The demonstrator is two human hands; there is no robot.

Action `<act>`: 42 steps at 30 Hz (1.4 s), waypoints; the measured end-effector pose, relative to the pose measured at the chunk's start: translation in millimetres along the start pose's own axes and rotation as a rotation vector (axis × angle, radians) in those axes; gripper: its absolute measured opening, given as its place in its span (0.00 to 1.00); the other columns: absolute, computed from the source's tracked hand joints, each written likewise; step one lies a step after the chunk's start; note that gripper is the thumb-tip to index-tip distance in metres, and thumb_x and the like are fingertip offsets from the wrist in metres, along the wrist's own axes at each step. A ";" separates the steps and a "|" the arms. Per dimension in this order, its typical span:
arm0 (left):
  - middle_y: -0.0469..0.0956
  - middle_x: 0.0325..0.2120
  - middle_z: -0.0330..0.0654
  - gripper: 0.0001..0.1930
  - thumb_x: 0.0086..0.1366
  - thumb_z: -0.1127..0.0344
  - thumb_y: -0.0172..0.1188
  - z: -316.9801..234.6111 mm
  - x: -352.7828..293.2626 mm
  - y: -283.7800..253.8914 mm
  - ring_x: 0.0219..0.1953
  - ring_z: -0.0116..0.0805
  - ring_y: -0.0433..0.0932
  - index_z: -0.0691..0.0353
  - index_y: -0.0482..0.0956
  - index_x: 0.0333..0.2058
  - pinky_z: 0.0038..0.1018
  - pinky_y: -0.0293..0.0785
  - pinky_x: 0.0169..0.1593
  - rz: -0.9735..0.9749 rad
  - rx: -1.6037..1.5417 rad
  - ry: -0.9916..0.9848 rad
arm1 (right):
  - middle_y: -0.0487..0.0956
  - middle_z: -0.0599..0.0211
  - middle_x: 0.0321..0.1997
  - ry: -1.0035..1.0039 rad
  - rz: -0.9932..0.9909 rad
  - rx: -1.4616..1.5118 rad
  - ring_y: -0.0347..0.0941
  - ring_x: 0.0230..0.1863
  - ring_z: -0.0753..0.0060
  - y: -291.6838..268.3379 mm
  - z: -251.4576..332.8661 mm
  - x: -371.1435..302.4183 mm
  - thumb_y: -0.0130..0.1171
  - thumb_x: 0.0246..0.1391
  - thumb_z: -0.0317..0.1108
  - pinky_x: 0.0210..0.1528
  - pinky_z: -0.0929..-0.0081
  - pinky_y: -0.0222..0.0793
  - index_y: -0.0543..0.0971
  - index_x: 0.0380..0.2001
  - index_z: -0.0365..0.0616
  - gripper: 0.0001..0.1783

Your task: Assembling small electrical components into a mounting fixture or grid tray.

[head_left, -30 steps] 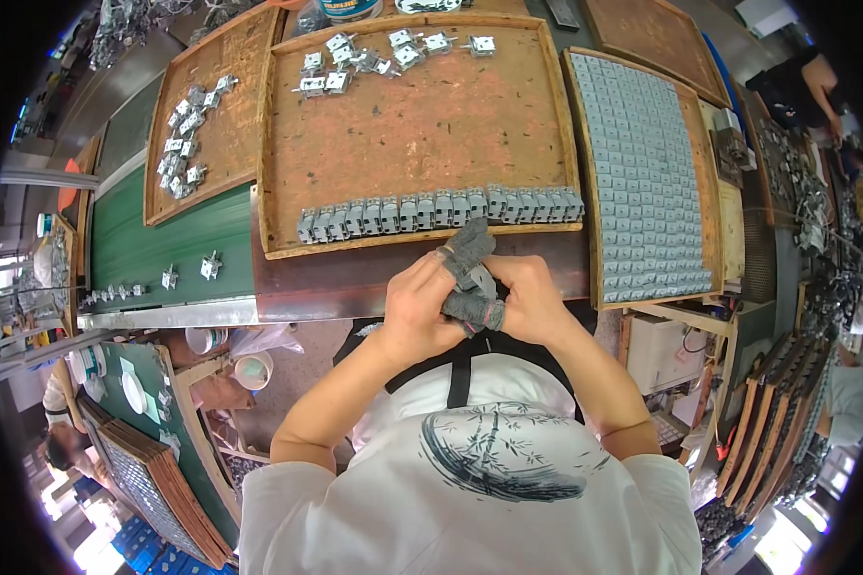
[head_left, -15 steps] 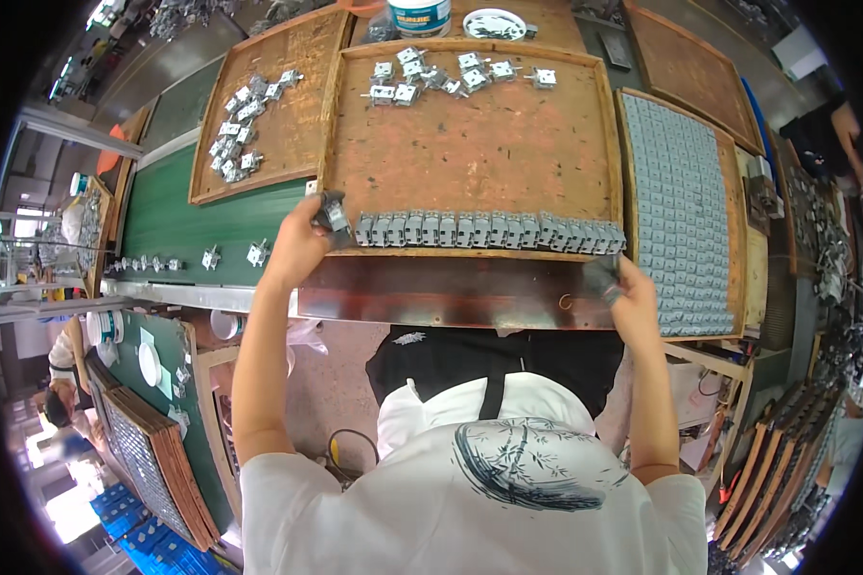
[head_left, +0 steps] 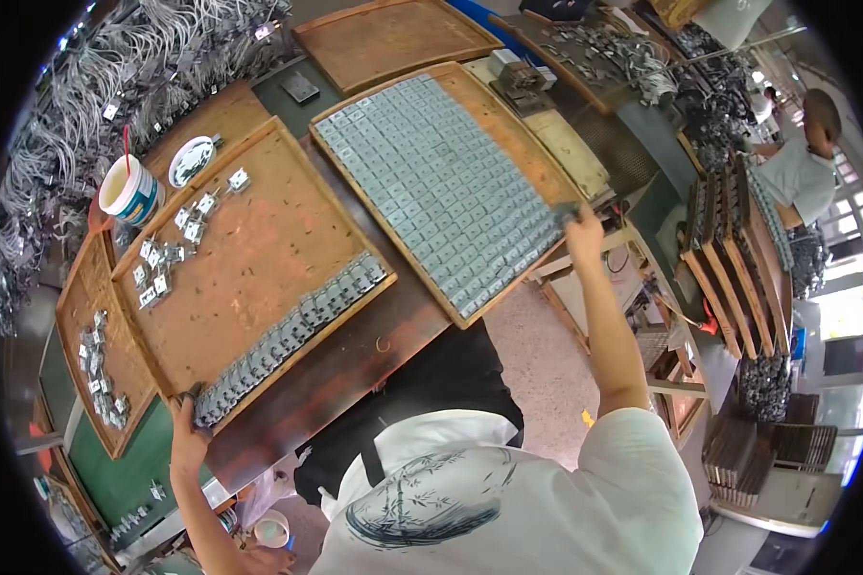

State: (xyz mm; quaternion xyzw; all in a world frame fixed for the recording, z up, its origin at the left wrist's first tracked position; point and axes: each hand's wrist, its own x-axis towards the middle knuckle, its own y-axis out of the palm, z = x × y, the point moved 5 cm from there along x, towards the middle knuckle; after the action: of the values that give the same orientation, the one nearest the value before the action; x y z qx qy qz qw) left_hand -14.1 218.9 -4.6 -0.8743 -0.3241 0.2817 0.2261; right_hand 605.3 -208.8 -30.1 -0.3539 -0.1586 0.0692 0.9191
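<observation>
My left hand is at the near left corner of a wooden tray, its dark-covered fingertips against the end of a row of small grey metal-and-plastic parts. That row runs along the tray's near edge. My right hand reaches out to the near right corner of a second wooden tray, which is packed with rows of grey square-faced parts. Its fingers, also dark at the tips, are bent in at the end of the nearest rows. Whatever either hand pinches is hidden by the dark coverings.
Loose parts lie along the first tray's far left side. A smaller tray with more parts sits left, over a green surface. Beyond are a white bucket and a round dish. Stacked trays and a person are at right.
The view has turned to the right. My right hand has moved from the right end of the row to the packed tray's corner. My left hand stays by the row's left end.
</observation>
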 end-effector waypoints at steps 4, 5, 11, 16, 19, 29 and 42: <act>0.60 0.60 0.49 0.39 0.44 0.86 0.48 -1.5 7.2 -5.8 0.64 0.44 0.58 0.64 0.67 0.61 0.24 0.56 0.62 -0.020 0.089 0.020 | 0.82 0.50 0.36 -0.129 -0.070 -0.615 0.77 0.40 0.41 -15.7 -63.0 46.4 0.52 0.48 0.41 0.48 0.54 0.71 0.82 0.41 0.44 0.20; 0.59 0.61 0.52 0.40 0.44 0.85 0.49 8.3 -12.5 -8.6 0.68 0.49 0.55 0.62 0.66 0.62 0.29 0.54 0.66 -0.065 0.072 -0.041 | 0.82 0.49 0.38 -0.176 -0.020 -0.711 0.76 0.42 0.41 -0.2 -55.9 44.8 0.51 0.48 0.42 0.49 0.52 0.71 0.82 0.43 0.45 0.22; 0.61 0.59 0.61 0.36 0.45 0.77 0.58 10.7 -31.2 -1.9 0.62 0.60 0.60 0.64 0.69 0.59 0.40 0.57 0.66 -0.384 0.485 0.237 | 0.78 0.46 0.52 0.049 0.438 -0.688 0.73 0.55 0.43 -0.4 -42.4 56.5 0.55 0.50 0.42 0.56 0.57 0.68 0.78 0.54 0.48 0.26; 0.71 0.43 0.50 0.23 0.52 0.73 0.57 47.5 -70.2 -30.7 0.43 0.52 0.72 0.60 0.76 0.50 0.39 0.71 0.47 -0.882 0.334 -0.101 | 0.78 0.45 0.51 0.036 0.243 -0.406 0.75 0.51 0.49 -7.7 -95.3 82.8 0.58 0.56 0.37 0.50 0.61 0.70 0.74 0.54 0.35 0.25; 0.74 0.40 0.53 0.19 0.55 0.64 0.61 99.4 -113.7 -56.7 0.43 0.55 0.75 0.59 0.77 0.46 0.43 0.72 0.47 -1.094 0.432 -0.509 | 0.78 0.57 0.41 0.061 0.142 0.126 0.75 0.40 0.61 9.2 -95.7 84.3 0.58 0.59 0.38 0.43 0.67 0.71 0.74 0.48 0.38 0.18; 0.70 0.46 0.55 0.26 0.50 0.72 0.61 173.7 -113.0 -28.5 0.50 0.59 0.70 0.58 0.70 0.51 0.46 0.70 0.52 -0.944 0.389 -0.475 | 0.78 0.66 0.42 0.193 0.476 0.944 0.75 0.33 0.73 79.5 104.4 -58.6 0.59 0.60 0.29 0.33 0.78 0.72 0.74 0.54 0.38 0.19; 0.73 0.22 0.40 0.12 0.59 0.57 0.61 214.8 -92.4 -54.1 0.23 0.31 0.69 0.59 0.80 0.35 0.28 0.64 0.28 -1.189 -0.665 -0.497 | 0.81 0.65 0.31 0.077 0.779 0.887 0.77 0.26 0.75 113.8 224.6 -158.6 0.60 0.57 0.26 0.24 0.77 0.72 0.78 0.44 0.37 0.11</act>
State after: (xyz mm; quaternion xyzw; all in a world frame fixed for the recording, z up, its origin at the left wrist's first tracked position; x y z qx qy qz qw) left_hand -233.4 237.6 -100.0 -0.4830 -0.8550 0.1880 -0.0173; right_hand 378.0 -21.4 11.9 0.0296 0.0605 0.4486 0.8912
